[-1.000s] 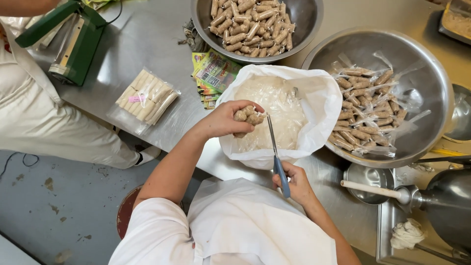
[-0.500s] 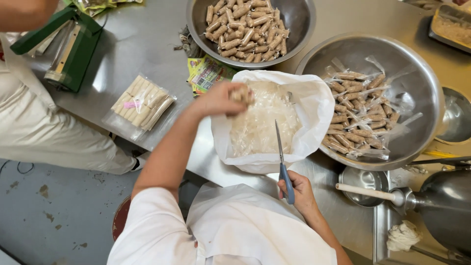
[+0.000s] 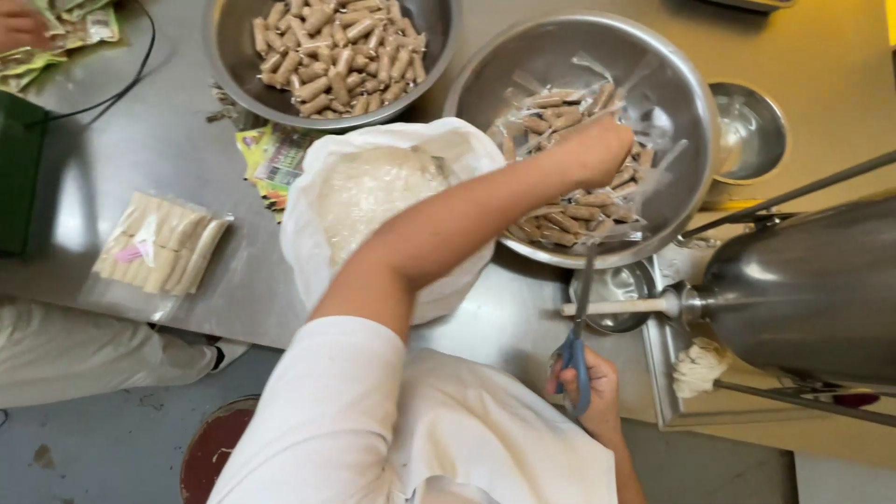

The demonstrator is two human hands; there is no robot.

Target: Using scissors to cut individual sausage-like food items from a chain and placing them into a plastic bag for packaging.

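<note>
My left hand [image 3: 597,149] reaches across the white plastic bag [image 3: 308,233] into the right steel bowl [image 3: 695,103]. Knuckles up, it rests on the plastic-wrapped brown rolls [image 3: 560,219] there, and its fingers are hidden. My right hand [image 3: 597,397] stays low near my body at the table's edge. It grips blue-handled scissors [image 3: 574,359] whose blades point up toward that bowl. The bag holds a heap of clear wrappers [image 3: 373,187]. A second steel bowl [image 3: 224,65] at the back left is full of unwrapped brown rolls [image 3: 336,47].
A sealed pack of pale rolls [image 3: 159,243] lies on the steel table at left, with coloured packets [image 3: 275,154] beside the bag. A large steel machine [image 3: 803,289] fills the right side, a small empty bowl [image 3: 747,131] behind it. Another person's hand [image 3: 23,23] is at top left.
My left hand swung from above the white bag, past the left bowl's edge, over to the right bowl. The scissors in my right hand stayed low. The view shifted left.
</note>
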